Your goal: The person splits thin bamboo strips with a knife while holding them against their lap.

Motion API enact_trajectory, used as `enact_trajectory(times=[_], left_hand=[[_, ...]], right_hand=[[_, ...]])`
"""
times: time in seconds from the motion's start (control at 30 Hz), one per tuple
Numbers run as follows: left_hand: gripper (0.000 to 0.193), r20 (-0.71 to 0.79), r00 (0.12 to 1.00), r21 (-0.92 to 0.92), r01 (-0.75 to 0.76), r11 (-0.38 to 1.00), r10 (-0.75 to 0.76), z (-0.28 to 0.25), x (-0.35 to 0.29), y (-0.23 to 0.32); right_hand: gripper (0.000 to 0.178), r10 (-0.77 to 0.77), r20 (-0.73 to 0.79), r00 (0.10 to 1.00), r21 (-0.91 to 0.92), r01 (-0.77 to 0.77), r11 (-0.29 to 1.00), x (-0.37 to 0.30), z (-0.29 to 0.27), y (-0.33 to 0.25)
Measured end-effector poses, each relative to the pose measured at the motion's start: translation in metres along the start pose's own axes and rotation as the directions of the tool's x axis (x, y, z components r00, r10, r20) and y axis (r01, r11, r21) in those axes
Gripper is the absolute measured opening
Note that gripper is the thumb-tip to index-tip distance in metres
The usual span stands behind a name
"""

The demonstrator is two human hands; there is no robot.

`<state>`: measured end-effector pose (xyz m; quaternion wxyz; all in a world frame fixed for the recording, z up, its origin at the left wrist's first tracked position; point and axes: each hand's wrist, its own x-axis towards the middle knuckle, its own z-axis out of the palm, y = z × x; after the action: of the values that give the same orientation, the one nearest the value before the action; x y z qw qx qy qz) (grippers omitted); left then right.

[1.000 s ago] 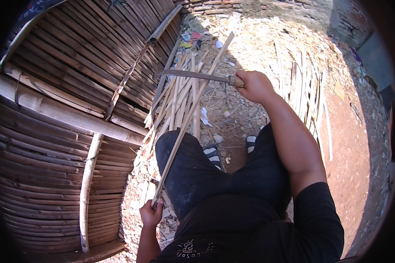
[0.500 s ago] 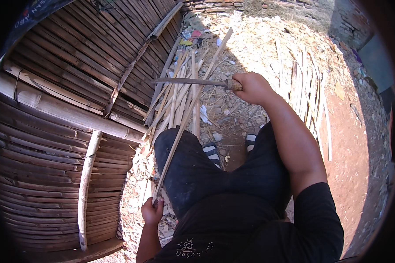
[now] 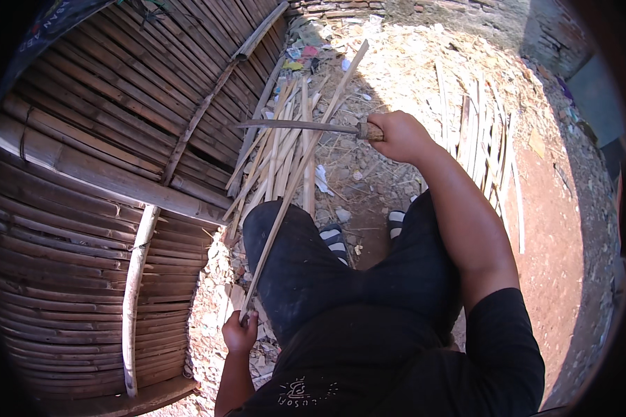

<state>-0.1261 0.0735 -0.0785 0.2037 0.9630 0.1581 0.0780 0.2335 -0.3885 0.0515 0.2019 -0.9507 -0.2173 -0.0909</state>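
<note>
A long pale bamboo strip (image 3: 277, 224) slants from beside my left hip, over my left thigh and out beyond my knee. Its near end is in my left hand (image 3: 240, 333), fingers closed around it. My right hand (image 3: 400, 136) grips the wooden handle of a machete (image 3: 295, 126), held out ahead of my knees. The blade points left and crosses the strip's far part; whether the edge touches it I cannot tell. Under the blade, more split bamboo strips (image 3: 275, 160) lie in a loose pile on the ground.
A wall of bamboo slats (image 3: 83, 271) with a thick horizontal pole (image 3: 111, 174) stands close on my left. On the right, another bundle of strips (image 3: 483, 132) lies on sunlit ground. A brick wall (image 3: 341, 10) closes the far side. Rubble and scraps cover the ground ahead.
Almost nothing differs. The view has shifted a little, and both hands keep their grips on the bamboo strip and the machete in nearly the same places.
</note>
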Motion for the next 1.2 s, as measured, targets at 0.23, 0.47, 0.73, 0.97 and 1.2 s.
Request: enact_trajectory(times=[0.23,0.47,0.73,0.97,1.2], left_hand=[[0.037,-0.033,0.999,0.032,-0.037,0.999,0.038,0.005,0.002,-0.014],[0.036,-0.039,0.998,0.061,-0.043,0.997,0.046,0.001,0.003,-0.011],[0.032,-0.025,0.999,0.028,-0.026,0.999,0.027,-0.007,0.009,-0.006],[0.031,0.007,1.000,-0.005,-0.025,1.000,0.025,-0.011,0.012,0.007],[0.031,0.034,0.999,-0.066,-0.006,0.998,0.008,-0.008,0.009,-0.005]], right_hand=[[0.023,-0.095,0.117,0.989,-0.060,0.102,0.993,0.002,0.002,-0.013],[0.027,0.133,0.029,0.991,0.070,-0.135,0.988,0.002,-0.010,0.007],[0.028,-0.069,0.136,0.988,-0.050,0.076,0.996,-0.001,-0.006,-0.006],[0.031,0.265,-0.007,0.964,0.183,-0.259,0.948,0.004,-0.009,0.033],[0.031,-0.023,0.193,0.981,-0.145,0.052,0.988,-0.004,-0.022,-0.014]])
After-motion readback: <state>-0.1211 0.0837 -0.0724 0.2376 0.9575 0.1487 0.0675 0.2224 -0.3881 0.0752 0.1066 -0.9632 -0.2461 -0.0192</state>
